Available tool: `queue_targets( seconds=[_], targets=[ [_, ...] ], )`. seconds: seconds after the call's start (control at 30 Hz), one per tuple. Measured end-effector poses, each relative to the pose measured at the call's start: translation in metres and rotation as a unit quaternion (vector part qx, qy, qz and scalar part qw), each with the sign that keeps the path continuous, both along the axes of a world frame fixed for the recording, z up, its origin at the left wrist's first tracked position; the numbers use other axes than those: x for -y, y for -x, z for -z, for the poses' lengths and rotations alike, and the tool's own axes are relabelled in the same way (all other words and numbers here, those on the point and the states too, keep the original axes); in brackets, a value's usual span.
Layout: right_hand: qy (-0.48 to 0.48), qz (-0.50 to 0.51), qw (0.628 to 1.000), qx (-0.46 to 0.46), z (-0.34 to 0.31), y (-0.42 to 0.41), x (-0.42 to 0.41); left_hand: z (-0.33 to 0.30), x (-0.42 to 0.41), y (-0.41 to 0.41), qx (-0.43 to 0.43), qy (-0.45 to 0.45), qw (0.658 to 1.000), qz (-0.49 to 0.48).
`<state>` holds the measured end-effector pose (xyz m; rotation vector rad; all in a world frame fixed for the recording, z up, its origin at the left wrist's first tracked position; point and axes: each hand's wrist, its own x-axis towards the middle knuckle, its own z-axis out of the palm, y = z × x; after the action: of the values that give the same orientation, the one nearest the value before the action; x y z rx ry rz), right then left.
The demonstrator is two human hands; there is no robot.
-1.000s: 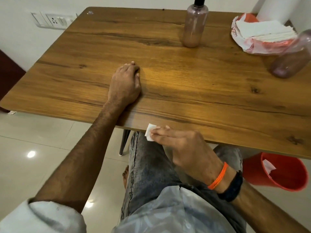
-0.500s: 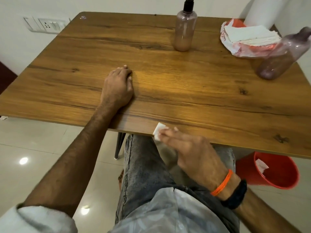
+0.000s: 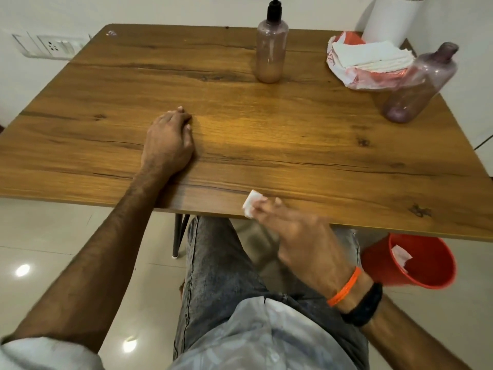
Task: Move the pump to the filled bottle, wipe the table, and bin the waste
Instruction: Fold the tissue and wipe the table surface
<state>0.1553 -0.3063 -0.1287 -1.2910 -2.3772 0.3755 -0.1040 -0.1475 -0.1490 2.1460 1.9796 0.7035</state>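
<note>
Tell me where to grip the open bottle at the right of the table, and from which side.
Grip the open bottle around its straight body, below the shoulder, probably from the near side with the right hand once the tissue piece is binned. It stands upright near the right edge; the napkin pack crowds its far-left side, and its narrow neck offers less to grip.

The right hand [image 3: 298,231] has lifted from below the surface [image 3: 293,145] edge to overlap it. Its pinched tissue [image 3: 250,206] now lies against the surface's front edge.
</note>
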Motion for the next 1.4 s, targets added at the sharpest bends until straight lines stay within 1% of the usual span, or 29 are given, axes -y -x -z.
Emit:
queue_targets(
  seconds=[0.03, 0.1, 0.17, 0.2, 0.27, 0.33, 0.43, 0.57, 0.6, 0.63, 0.7, 0.77, 0.8, 0.83, 0.87, 0.9, 0.93, 0.97, 1.0, 1.03, 1.1, 1.13, 1.17, 1.2, 1.27, 1.3, 1.33, 1.37, 1.4],
  targets=[
    [-0.008, -0.03, 0.999, -0.019, 0.001, 0.001, 0.006, 0.0, 0.0, 0.0, -0.001, -0.001, 1.0, -0.002],
    [0.026, -0.054, 0.995, -0.081, -0.003, -0.005, 0.005, 0.0, 0.0, -0.001, -0.002, -0.004, 1.0, -0.001],
    [0.055, -0.004, 0.988, -0.144, -0.01, -0.016, -0.008, -0.001, 0.0, -0.001, -0.002, -0.004, 1.0, 0.002],
    [0.051, 0.031, 0.987, -0.149, -0.013, -0.021, -0.017, -0.001, 0.0, -0.001, -0.001, -0.003, 1.0, 0.003],
    [0.034, 0.079, 0.99, -0.114, -0.015, -0.028, -0.033, -0.002, 0.001, -0.001, 0.0, -0.003, 1.0, 0.002],
    [0.047, 0.094, 0.993, -0.055, -0.012, -0.025, -0.038, -0.003, 0.002, -0.002, 0.001, -0.003, 1.0, 0.003],
    [0.054, 0.063, 0.997, -0.001, 0.0, -0.012, -0.017, -0.004, 0.002, -0.003, 0.005, 0.0, 1.0, 0.006],
    [-0.017, -0.018, 1.0, -0.008, 0.004, 0.004, 0.014, -0.002, 0.001, -0.002, 0.005, 0.0, 1.0, 0.004],
    [-0.02, -0.038, 0.999, -0.03, 0.005, 0.002, 0.014, -0.001, 0.001, -0.002, 0.005, 0.001, 1.0, 0.003],
    [-0.009, -0.046, 0.996, -0.074, 0.002, 0.001, 0.011, -0.001, 0.002, -0.002, 0.005, 0.001, 1.0, 0.001],
    [0.064, -0.014, 0.98, -0.187, -0.007, -0.004, 0.002, -0.001, 0.002, -0.002, 0.004, 0.003, 1.0, 0.0],
    [0.132, 0.049, 0.945, -0.296, -0.015, -0.006, -0.016, -0.001, 0.003, -0.001, 0.005, 0.004, 1.0, 0.003],
    [0.173, 0.088, 0.914, -0.357, -0.016, -0.007, -0.028, -0.002, 0.003, -0.001, 0.006, 0.004, 1.0, 0.005],
    [0.227, 0.117, 0.868, -0.425, -0.017, -0.008, -0.04, -0.002, 0.003, 0.0, 0.006, 0.004, 1.0, 0.006],
    [0.291, 0.134, 0.813, -0.486, -0.018, -0.008, -0.052, 0.0, 0.003, 0.0, 0.004, 0.003, 1.0, 0.006],
    [0.349, 0.138, 0.76, -0.531, -0.021, -0.008, -0.064, -0.001, 0.002, 0.001, 0.001, 0.001, 1.0, 0.006],
    [0.39, 0.137, 0.716, -0.562, -0.02, -0.007, -0.072, 0.002, 0.003, 0.001, -0.002, 0.002, 1.0, 0.005],
    [0.412, 0.132, 0.687, -0.584, -0.021, -0.007, -0.081, 0.001, 0.002, 0.001, -0.003, 0.001, 1.0, 0.002],
    [0.421, 0.127, 0.671, -0.597, -0.02, -0.007, -0.087, 0.002, 0.002, 0.001, -0.004, 0.002, 1.0, 0.001],
    [0.421, 0.124, 0.666, -0.603, -0.02, -0.006, -0.094, 0.003, 0.002, 0.001, -0.002, 0.003, 1.0, 0.0],
    [0.409, 0.122, 0.682, -0.594, -0.02, -0.005, -0.105, 0.003, 0.001, 0.002, 0.0, 0.005, 1.0, -0.001],
    [0.396, 0.121, 0.703, -0.578, -0.02, -0.004, -0.11, 0.002, 0.001, 0.003, 0.0, 0.005, 1.0, -0.004],
    [0.373, 0.122, 0.732, -0.558, -0.02, -0.002, -0.113, 0.002, 0.002, 0.002, -0.003, 0.005, 1.0, -0.008],
    [0.331, 0.125, 0.771, -0.529, -0.02, -0.002, -0.117, 0.002, 0.002, 0.001, -0.006, 0.005, 1.0, -0.012],
    [0.217, 0.138, 0.857, -0.447, -0.022, 0.0, -0.123, 0.001, 0.003, -0.001, -0.01, 0.004, 1.0, -0.018],
    [0.162, 0.15, 0.888, -0.402, -0.024, 0.001, -0.127, -0.001, 0.003, -0.001, -0.011, 0.003, 1.0, -0.02],
    [0.117, 0.166, 0.911, -0.359, -0.024, 0.002, -0.131, -0.001, 0.003, -0.001, -0.012, 0.003, 1.0, -0.021],
    [0.084, 0.184, 0.922, -0.33, -0.024, 0.002, -0.134, -0.001, 0.003, -0.001, -0.011, 0.004, 1.0, -0.022],
    [0.064, 0.199, 0.925, -0.317, -0.025, 0.002, -0.139, -0.002, 0.003, -0.001, -0.01, 0.006, 1.0, -0.023]
  ],
)
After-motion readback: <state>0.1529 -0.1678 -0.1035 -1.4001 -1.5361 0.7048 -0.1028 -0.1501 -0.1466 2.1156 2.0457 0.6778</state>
